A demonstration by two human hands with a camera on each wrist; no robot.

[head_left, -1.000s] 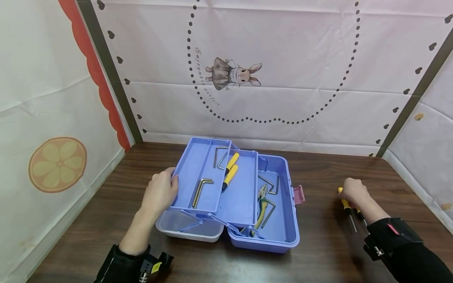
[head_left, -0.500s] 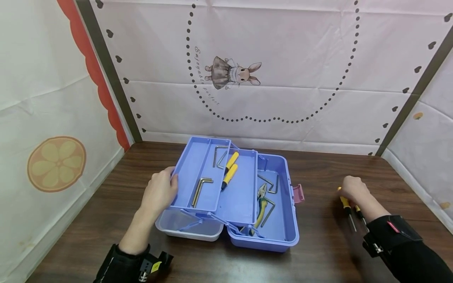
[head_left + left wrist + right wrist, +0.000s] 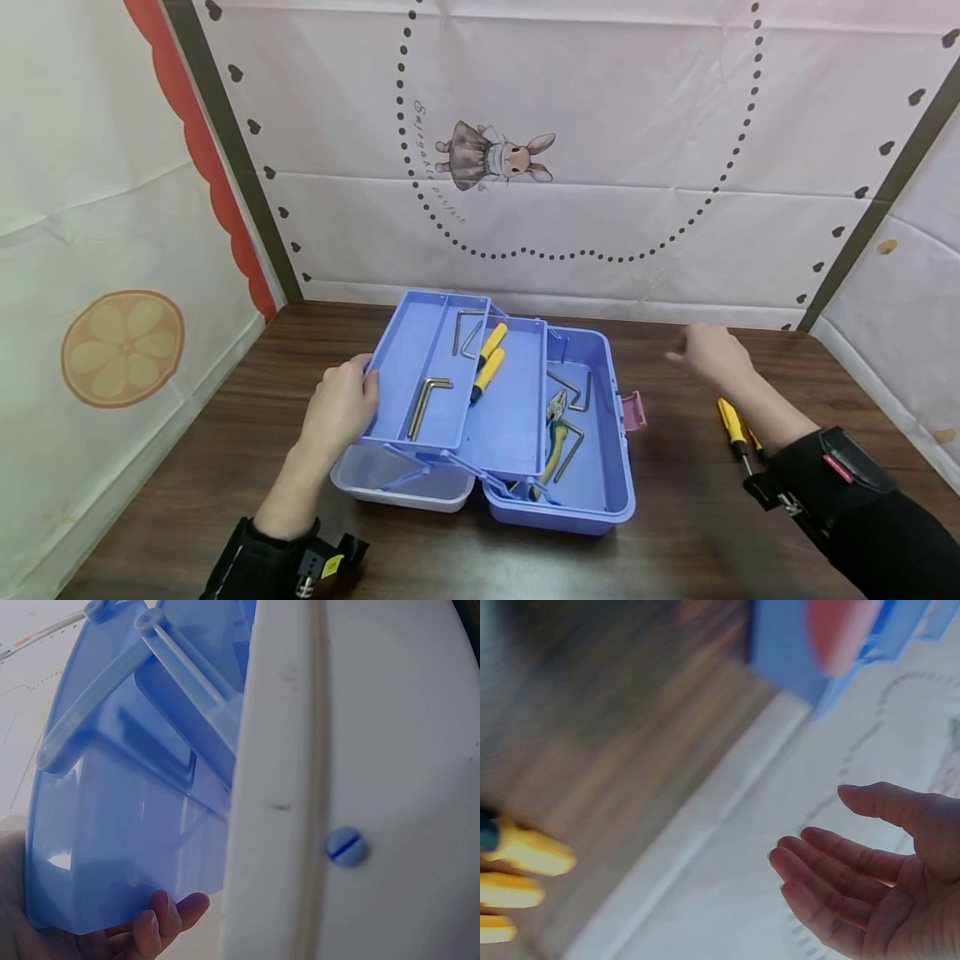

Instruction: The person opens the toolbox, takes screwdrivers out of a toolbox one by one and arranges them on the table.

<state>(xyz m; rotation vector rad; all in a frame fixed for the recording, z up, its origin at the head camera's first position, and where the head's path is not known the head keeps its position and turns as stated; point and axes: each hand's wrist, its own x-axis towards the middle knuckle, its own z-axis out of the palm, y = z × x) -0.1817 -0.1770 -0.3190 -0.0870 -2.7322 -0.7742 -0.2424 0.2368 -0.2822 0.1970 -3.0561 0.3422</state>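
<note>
My left hand (image 3: 339,410) grips the left edge of the blue upper tray (image 3: 401,367) of an open toolbox. In the left wrist view its fingertips (image 3: 169,915) curl beneath that tray. Hex keys (image 3: 424,407) lie in the upper tray, and two yellow-handled tools (image 3: 487,377) rest in the middle tray (image 3: 502,429). Pliers (image 3: 556,442) and more hex keys lie in the toolbox base (image 3: 600,475). To the right of the box, my right hand (image 3: 711,357) is raised over the table, holding nothing; its fingers (image 3: 832,874) are loosely bent. Below it lie yellow-handled screwdrivers (image 3: 731,423).
A translucent lid (image 3: 405,487) lies folded out under the trays. The pink latch (image 3: 633,412) sticks out from the base's right side. A printed cloth wall (image 3: 615,167) stands behind the brown wooden table (image 3: 675,533).
My right hand has left the yellow-handled screwdrivers, moving up and to the left. The screwdrivers stay on the table. My left hand keeps its place on the tray.
</note>
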